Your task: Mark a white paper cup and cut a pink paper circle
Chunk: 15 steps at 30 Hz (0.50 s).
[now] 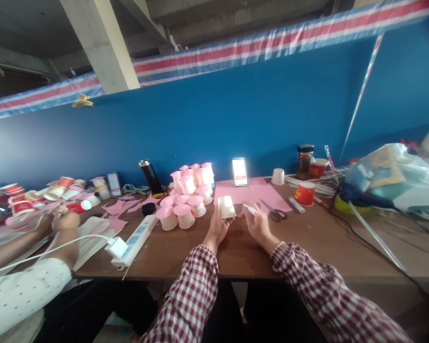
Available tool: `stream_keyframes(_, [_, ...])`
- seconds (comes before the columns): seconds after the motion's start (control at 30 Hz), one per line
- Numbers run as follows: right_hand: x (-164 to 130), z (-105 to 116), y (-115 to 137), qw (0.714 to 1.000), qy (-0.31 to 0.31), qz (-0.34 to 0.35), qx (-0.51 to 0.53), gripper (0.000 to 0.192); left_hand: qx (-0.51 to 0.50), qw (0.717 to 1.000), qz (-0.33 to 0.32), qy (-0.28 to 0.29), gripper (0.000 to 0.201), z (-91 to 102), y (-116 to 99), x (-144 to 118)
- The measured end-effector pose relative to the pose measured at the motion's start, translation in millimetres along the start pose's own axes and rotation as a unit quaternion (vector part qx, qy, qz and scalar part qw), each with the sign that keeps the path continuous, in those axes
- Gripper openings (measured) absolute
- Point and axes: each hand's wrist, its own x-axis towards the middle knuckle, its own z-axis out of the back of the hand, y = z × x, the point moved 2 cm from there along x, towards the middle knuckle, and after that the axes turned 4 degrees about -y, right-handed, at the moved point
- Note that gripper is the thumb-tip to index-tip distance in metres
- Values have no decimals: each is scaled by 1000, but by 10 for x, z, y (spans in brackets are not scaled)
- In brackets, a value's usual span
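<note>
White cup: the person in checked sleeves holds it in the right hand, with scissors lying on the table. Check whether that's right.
Wrong hand: the head view shows the white cup held in the person's left hand, with scissors lying on the table.

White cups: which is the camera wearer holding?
The white cup in the left hand; the pink-topped cups and another plain one stand on the table.
</note>
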Motion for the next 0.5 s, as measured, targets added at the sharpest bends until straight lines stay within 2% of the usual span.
stream_keyframes(0.2, [49,13,41,998,-54,0,13,23,35,999,-27,-23,46,0,16,0])
stream_keyframes(0.5, [20,-27,59,999,-48,20,9,13,53,998,-27,-7,46,8,34,29])
